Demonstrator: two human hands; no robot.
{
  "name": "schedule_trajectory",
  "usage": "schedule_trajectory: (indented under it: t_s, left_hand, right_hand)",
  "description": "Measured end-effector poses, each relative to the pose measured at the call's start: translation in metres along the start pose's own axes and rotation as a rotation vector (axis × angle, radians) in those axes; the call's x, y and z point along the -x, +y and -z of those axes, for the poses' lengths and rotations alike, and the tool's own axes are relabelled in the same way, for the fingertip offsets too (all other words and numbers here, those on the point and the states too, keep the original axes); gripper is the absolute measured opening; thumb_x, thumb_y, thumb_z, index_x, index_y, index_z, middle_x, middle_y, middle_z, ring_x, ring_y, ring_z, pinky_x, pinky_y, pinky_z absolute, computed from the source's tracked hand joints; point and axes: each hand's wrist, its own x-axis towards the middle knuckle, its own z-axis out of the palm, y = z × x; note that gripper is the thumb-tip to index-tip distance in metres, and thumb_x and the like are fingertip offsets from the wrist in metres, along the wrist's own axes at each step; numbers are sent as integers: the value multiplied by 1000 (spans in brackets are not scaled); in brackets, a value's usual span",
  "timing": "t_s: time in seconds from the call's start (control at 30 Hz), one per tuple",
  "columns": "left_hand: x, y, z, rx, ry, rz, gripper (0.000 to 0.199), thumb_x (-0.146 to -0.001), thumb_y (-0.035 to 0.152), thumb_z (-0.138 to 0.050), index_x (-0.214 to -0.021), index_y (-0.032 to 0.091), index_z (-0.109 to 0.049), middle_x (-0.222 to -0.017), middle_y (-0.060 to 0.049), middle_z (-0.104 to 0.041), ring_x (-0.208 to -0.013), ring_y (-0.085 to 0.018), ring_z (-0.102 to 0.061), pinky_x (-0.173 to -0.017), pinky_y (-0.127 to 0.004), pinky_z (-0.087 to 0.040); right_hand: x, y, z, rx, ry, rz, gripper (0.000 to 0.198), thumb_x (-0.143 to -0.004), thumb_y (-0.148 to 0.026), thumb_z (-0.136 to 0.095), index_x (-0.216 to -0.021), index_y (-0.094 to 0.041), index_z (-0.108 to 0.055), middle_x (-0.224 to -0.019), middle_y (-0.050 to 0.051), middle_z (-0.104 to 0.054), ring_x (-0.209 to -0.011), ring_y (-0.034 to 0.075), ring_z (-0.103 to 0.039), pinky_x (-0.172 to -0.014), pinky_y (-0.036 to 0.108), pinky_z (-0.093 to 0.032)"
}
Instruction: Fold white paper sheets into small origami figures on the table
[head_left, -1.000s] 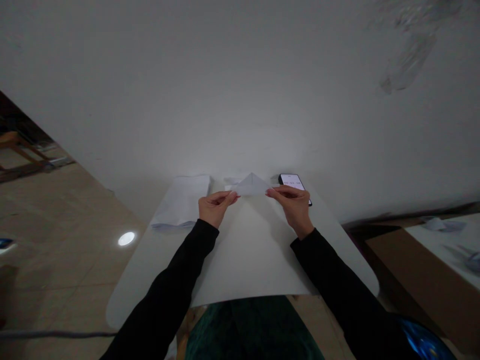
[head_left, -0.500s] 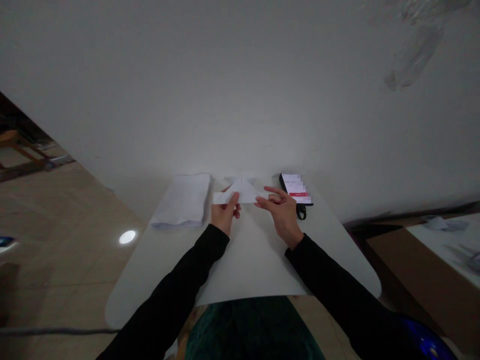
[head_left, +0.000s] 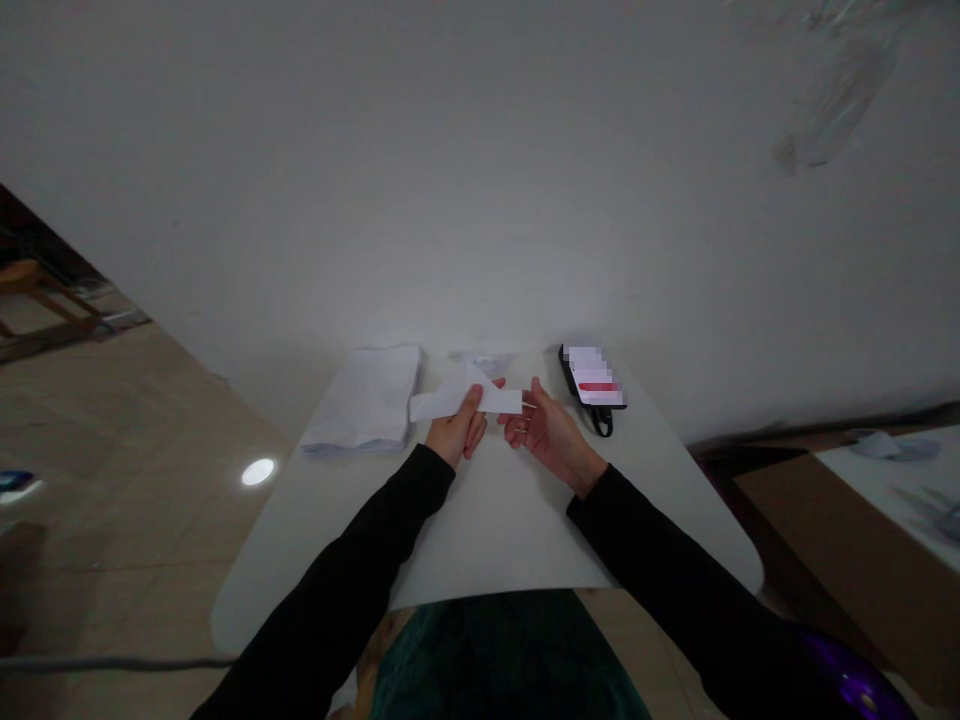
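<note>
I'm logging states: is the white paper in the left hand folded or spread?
Folded: the white paper shows a triangular peak above a band jutting to both sides.

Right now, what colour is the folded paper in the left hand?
White; the folded paper in the left hand shows best in the head view.

I'm indoors, in what looks like a plain workroom, though I can't tell the building's kind. My white table point(head_left: 510, 540) stands against a pale wall point(head_left: 480, 200) with a rough patch point(head_left: 836, 100) far right; tiled floor point(head_left: 165, 430) spreads left towards wooden furniture point(head_left: 26, 272), and another white tabletop point(head_left: 892, 470) sits right.
</note>
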Motion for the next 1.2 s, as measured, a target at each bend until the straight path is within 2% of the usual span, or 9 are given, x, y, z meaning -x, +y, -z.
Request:
schedule_trajectory:
  t_s: [0.07,0.2,0.43,0.57,0.8,0.93,1.07,1.13,1.2]
  left_hand:
    - [1,0,1,-49,-26,6,68,-86,60,-47,-128,6,-55,-34,12,-26,-27,-6,-21,-31,-22,-14]
    - [2,-1,3,-170,-59,-6,67,-88,60,-44,-127,8,-57,-35,11,-29,-27,-6,-26,-31,-21,-19]
    - [5,2,3,-312,-9,-51,63,-91,57,-38,-125,8,-58,-34,11,-29,-27,-7,-26,-30,-21,-22]
    - [5,2,5,-405,-4,-61,62,-92,57,-35,-125,10,-59,-35,10,-30,-27,-7,-28,-31,-21,-25]
    - [5,2,5,-465,5,-70,62,-93,56,-32,-126,11,-59,-34,10,-30,-28,-8,-30,-35,-22,-28]
    - [6,2,5,-484,13,-60,61,-94,56,-31,-126,13,-58,-33,10,-31,-29,-8,-30,-37,-21,-29]
    - [6,1,5,-458,-10,-52,60,-94,56,-31,-124,13,-59,-34,10,-32,-29,-8,-30,-37,-21,-28]
    - [5,1,4,-429,-15,-53,59,-93,57,-32,-122,14,-61,-34,10,-31,-29,-8,-30,-37,-22,-28]
    - [5,0,4,-401,-14,-56,58,-92,58,-32,-111,15,-66,-34,10,-31,-28,-9,-30,-36,-23,-27]
  right_hand:
    - [0,3,1,-18,-49,-108,32,-88,-44,-55,-81,-14,-64,-64,3,-66,-43,10,-56,-38,19,-42]
    - [0,9,1,-3,-70,-146,14,-86,-24,-56,-79,-14,-61,-60,1,-65,-39,6,-52,-37,15,-39]
    - [-1,2,0,-206,-28,-196,12,-88,-26,-56,-86,-15,-60,-59,0,-64,-38,4,-48,-38,10,-41]
    - [1,0,-1,-194,-17,-213,16,-86,-30,-62,-94,-16,-62,-58,-2,-64,-35,2,-44,-35,8,-36]
    - [3,4,1,115,42,-115,31,-71,-41,-75,-63,-14,-63,-48,-5,-54,-34,1,-38,-31,11,-27]
    - [5,2,-3,287,24,49,33,-72,-42,-74,-58,-14,-63,-41,-5,-50,-32,3,-39,-31,16,-27]
    - [6,2,-5,305,50,142,28,-70,-41,-74,-69,-14,-67,-52,-2,-60,-33,6,-45,-30,19,-28]
    - [6,4,-5,293,59,156,27,-72,-41,-73,-76,-15,-68,-54,-3,-60,-33,6,-46,-29,19,-27]
    - [6,6,-6,291,69,170,29,-76,-44,-70,-72,-15,-66,-52,-3,-58,-32,6,-45,-29,19,-25]
